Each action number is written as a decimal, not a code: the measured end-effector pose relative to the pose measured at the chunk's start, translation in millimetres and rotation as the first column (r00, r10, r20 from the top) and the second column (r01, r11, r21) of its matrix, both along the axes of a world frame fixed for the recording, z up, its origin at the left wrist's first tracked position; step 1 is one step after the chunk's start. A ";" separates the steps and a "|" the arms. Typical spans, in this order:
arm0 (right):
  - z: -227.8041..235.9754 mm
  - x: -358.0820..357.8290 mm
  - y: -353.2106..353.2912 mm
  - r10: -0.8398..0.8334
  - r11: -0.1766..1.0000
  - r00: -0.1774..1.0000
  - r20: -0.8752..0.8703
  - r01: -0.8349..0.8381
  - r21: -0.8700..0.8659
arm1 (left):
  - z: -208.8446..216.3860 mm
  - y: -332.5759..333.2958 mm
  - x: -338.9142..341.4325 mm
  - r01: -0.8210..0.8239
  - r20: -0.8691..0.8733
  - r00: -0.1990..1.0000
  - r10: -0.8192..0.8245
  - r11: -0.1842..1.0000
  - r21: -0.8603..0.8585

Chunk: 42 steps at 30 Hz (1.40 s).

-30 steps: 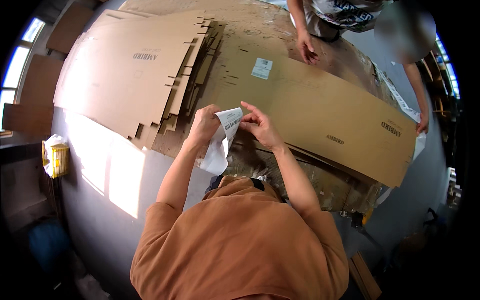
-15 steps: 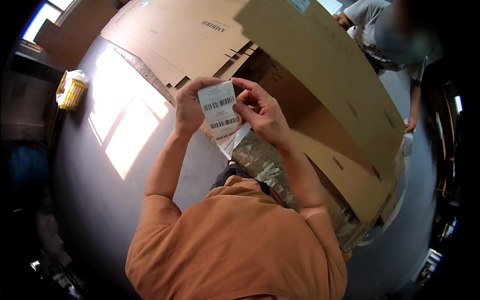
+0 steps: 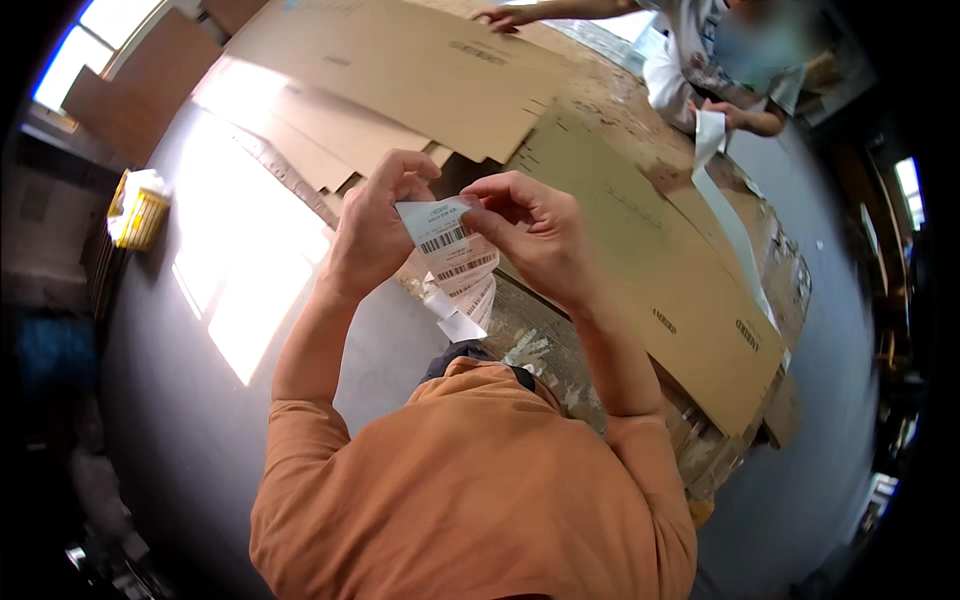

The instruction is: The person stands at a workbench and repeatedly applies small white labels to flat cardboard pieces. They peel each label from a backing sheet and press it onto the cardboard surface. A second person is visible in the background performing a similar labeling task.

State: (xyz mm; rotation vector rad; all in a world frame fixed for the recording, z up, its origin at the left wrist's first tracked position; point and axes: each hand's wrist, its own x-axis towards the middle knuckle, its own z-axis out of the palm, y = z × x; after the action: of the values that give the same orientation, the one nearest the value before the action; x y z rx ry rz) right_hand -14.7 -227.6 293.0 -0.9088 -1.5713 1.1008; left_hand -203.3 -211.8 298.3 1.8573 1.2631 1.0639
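Note:
My left hand [image 3: 372, 232] is closed, its fingers curled at the left corner of a strip of white barcode labels [image 3: 466, 268]. My right hand [image 3: 532, 235] pinches the strip's top edge between thumb and fingers. The printed strip hangs down between my hands in slanting folds. Its lower end [image 3: 461, 326] shows a blank white face. Just beyond my hands, flat brown cardboard sheets [image 3: 640, 270] lie on a worn wooden surface [image 3: 620, 98].
Across the surface, a person [image 3: 690, 70] reaches one hand [image 3: 508, 18] onto another cardboard sheet [image 3: 420, 65] and holds a long white strip [image 3: 735, 220] in the other. A yellow basket [image 3: 140, 217] with white material stands on the floor at left.
The other person's large sheet has moved left and away, showing more wooden surface and a sheet below. The label strip in my hands has bunched into folds, its top edge now tilted.

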 end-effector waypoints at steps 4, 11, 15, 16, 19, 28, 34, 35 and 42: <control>-47.7 34.2 0.8 -0.328 0.929 0.921 0.212 0.273 0.250 | -42.6 24.7 34.2 0.134 -0.060 0.986 -0.153 0.960 -0.245; -147.7 121.6 21.9 -0.554 0.773 0.830 0.072 0.544 -0.326 | -167.1 71.6 88.2 0.360 -0.209 0.861 -0.464 0.845 -0.395; -223.8 175.4 71.1 -0.704 0.596 0.710 0.032 0.615 -0.517 | -210.6 105.3 117.6 0.470 -0.223 0.811 -0.541 0.829 -0.304; -238.7 183.8 85.7 -0.716 0.562 0.696 0.049 0.618 -0.549 | -224.1 114.8 126.2 0.503 -0.218 0.802 -0.557 0.825 -0.258; -270.7 192.3 124.1 -0.719 0.515 0.686 0.116 0.637 -0.574 | -242.6 137.8 153.2 0.561 -0.203 0.772 -0.602 0.796 -0.229; -301.6 190.6 180.4 -0.628 0.463 0.700 0.340 0.687 -0.560 | -287.4 178.1 186.7 0.574 -0.227 0.800 -0.555 0.819 0.022; -302.2 182.7 181.0 -0.627 0.453 0.653 0.425 0.749 -0.483 | -298.5 179.8 195.0 0.568 -0.311 0.774 -0.552 0.822 -0.043; -296.4 179.4 183.0 -0.611 0.452 0.623 0.488 0.781 -0.431 | -299.7 181.1 196.0 0.567 -0.334 0.767 -0.548 0.822 -0.046; -255.3 165.9 184.2 -0.402 0.460 0.295 0.867 0.884 -0.087 | -299.1 178.9 201.5 0.564 -0.403 0.728 -0.554 0.819 -0.108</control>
State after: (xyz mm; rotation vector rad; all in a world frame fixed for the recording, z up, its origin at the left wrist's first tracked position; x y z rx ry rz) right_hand 151.1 -43.4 37.6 -2.4981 -1.1029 0.4682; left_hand -1.7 -32.9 -0.8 2.3551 0.7886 0.3544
